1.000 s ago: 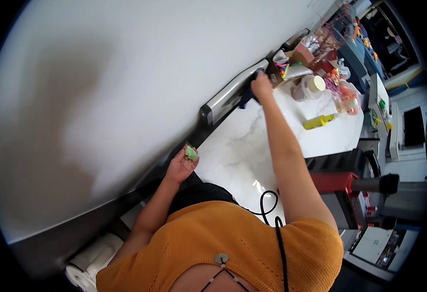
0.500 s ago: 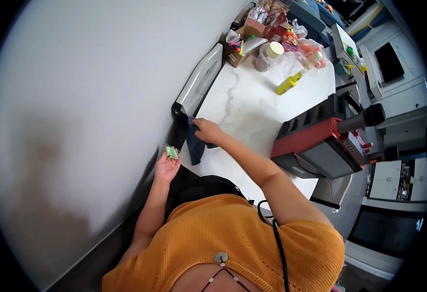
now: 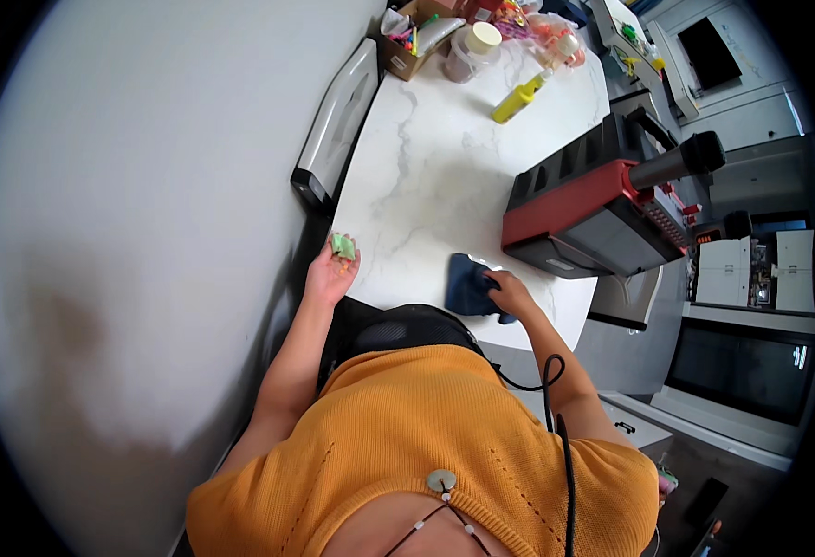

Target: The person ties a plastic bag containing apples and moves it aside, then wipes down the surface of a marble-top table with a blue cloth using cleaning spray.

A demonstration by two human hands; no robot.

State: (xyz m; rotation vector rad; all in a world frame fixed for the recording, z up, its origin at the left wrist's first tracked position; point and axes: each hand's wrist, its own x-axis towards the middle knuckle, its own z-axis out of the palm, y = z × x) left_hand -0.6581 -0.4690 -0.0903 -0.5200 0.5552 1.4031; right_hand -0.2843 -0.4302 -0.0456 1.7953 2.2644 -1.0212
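Note:
My right hand (image 3: 511, 294) grips a dark blue cloth (image 3: 468, 286), which lies bunched on the near part of the white marbled table (image 3: 407, 195). Turned palm up at the table's left edge, my left hand (image 3: 331, 274) holds a small crumpled green wrapper (image 3: 343, 246) at the fingers. Tiny orange bits show in the palm below it; what they are I cannot make out. A red and black speaker (image 3: 584, 204) stands to the right of the cloth, with a black microphone (image 3: 677, 161) on its top.
Farther back on the table are a yellow spray bottle (image 3: 519, 98), a clear jar with a cream lid (image 3: 472, 54) and a cardboard box of pens (image 3: 407, 58). A chair back (image 3: 341, 116) stands between table and wall. A black cable (image 3: 549, 390) hangs by my right arm.
My right hand has carried the cloth from the table's left edge rightward and nearer to me. My left hand, still with the green wrapper, is slightly higher in view. The view has shifted.

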